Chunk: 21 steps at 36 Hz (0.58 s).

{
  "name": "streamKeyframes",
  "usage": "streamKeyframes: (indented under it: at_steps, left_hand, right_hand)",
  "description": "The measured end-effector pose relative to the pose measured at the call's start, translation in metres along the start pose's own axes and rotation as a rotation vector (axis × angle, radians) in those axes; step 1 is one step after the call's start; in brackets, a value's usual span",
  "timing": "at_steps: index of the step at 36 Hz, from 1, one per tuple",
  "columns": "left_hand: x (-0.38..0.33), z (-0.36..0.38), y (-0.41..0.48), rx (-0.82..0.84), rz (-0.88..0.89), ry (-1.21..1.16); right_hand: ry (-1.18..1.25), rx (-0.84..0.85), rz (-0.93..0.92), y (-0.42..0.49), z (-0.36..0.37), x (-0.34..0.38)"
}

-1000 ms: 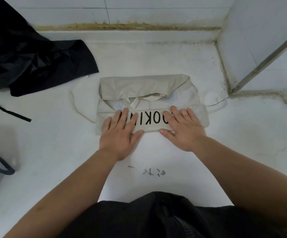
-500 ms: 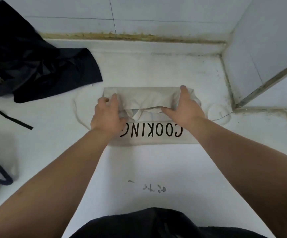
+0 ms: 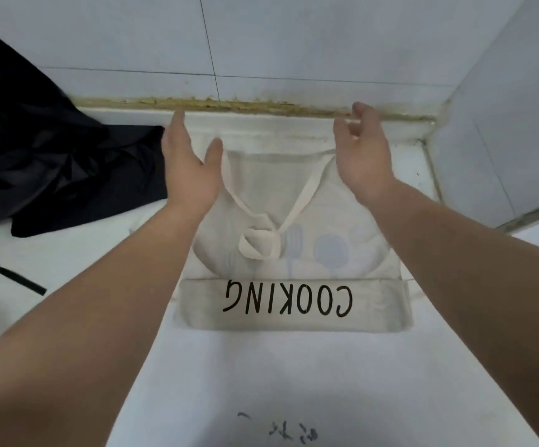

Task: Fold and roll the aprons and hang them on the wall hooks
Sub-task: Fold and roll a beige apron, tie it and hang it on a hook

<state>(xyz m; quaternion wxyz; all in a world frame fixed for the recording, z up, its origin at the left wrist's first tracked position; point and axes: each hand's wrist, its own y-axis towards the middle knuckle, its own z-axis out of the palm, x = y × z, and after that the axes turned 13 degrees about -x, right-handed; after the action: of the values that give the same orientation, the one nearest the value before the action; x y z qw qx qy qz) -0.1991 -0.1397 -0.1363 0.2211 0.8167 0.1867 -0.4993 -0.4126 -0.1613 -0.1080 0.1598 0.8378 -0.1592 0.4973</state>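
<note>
Left hand (image 3: 190, 169): held open at the far edge of the beige apron (image 3: 377, 304).
Right hand (image 3: 363, 156): fingers curled; grip cannot be determined.

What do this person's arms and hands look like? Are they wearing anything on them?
The left hand and right hand are bare: no gloves, rings or watch in view. The left forearm and right forearm are uncovered too, with no sleeve showing up to the picture's edge.
</note>
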Motion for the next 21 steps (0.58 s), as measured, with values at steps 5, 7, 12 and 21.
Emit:
streamKeyframes:
  at_steps: [5, 7, 12, 21]
  left_hand:
    - [0.035, 0.000, -0.032, 0.220, 0.226, 0.323]
    - [0.039, -0.001, -0.040, 0.270, 0.179, 0.397]
    - [0.049, 0.000, -0.047, 0.505, 0.232, 0.679]
    - [0.076, -0.022, -0.087, 0.585, 0.413, 0.844]
  right_hand:
    - [-0.465, 0.422, -0.273, -0.023, 0.003, -0.034]
    - [-0.569, 0.659, -0.269, -0.030, 0.007, -0.034]
    - [-0.896, 0.918, -0.308, -0.049, 0.026, -0.031]
    - [-0.752, 0.846, -0.244, -0.062, 0.022, -0.042]
